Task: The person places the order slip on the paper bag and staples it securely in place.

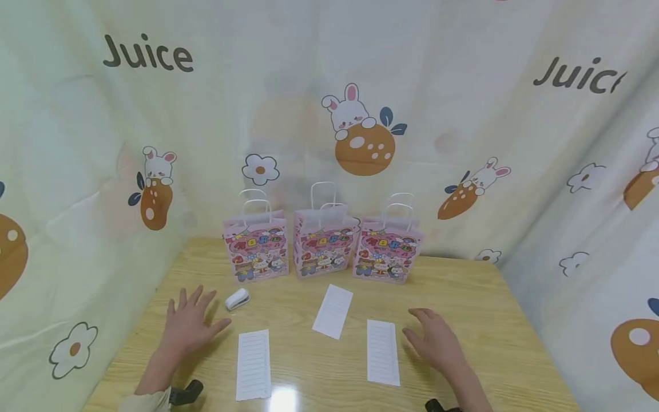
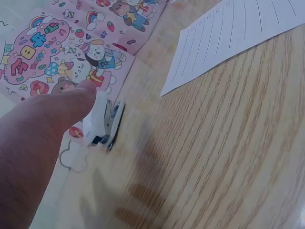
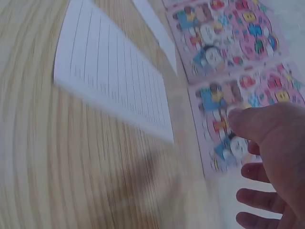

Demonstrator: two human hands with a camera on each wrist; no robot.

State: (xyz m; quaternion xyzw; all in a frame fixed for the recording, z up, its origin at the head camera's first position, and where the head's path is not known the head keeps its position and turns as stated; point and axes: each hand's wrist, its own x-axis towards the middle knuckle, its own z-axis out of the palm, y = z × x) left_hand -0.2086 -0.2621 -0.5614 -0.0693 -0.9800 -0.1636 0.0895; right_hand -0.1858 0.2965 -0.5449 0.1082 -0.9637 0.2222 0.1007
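My left hand [image 1: 189, 325], fingers spread, hovers over the left side of the table and holds nothing. Just beyond its thumb lies a small white stapler [image 1: 237, 299], also visible as a stapler [image 2: 103, 119] in the left wrist view. A lined paper sheet [image 1: 253, 365] lies right of that hand. On the other side, my right hand [image 1: 437, 342] has relaxed, slightly bent fingers with nothing in them. Nearest to it is another lined sheet [image 1: 383, 352], seen too as a sheet [image 3: 109, 71] in the right wrist view. A third lined sheet [image 1: 333, 311] lies tilted between them, farther back.
Three pink cartoon paper bags with white handles stand upright in a row at the back: a left bag [image 1: 257, 252], a middle bag [image 1: 325, 246] and a right bag [image 1: 387, 252]. A printed curtain [image 1: 288, 86] hangs behind the wooden table [image 1: 479, 320] and along its sides.
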